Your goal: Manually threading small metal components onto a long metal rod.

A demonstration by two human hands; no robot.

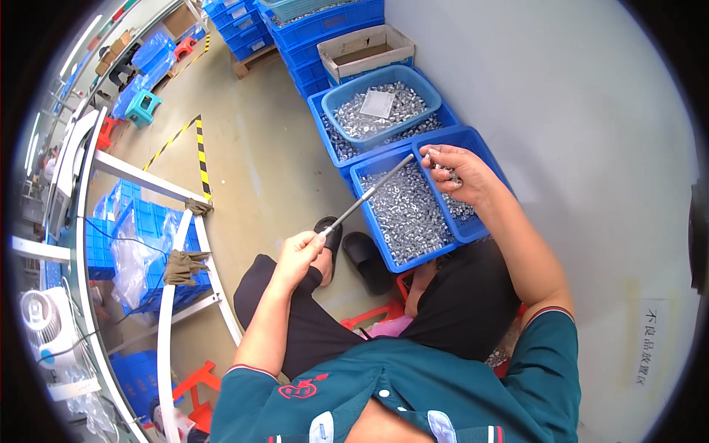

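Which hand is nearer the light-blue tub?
Right. The right hand is close in front, right of the tub; the left hand is farther in front, to its left.

Okay so a white fan (pixel 40 317) is sitting near left, a teal stool (pixel 142 108) is standing far left, striped tape (pixel 202 159) is crossing the floor (pixel 255 170), paper sign's (pixel 644 343) hanging right.

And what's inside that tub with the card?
Small metal pieces with a white card on top. The bottom of the tub and whatever lies under the card are covered.
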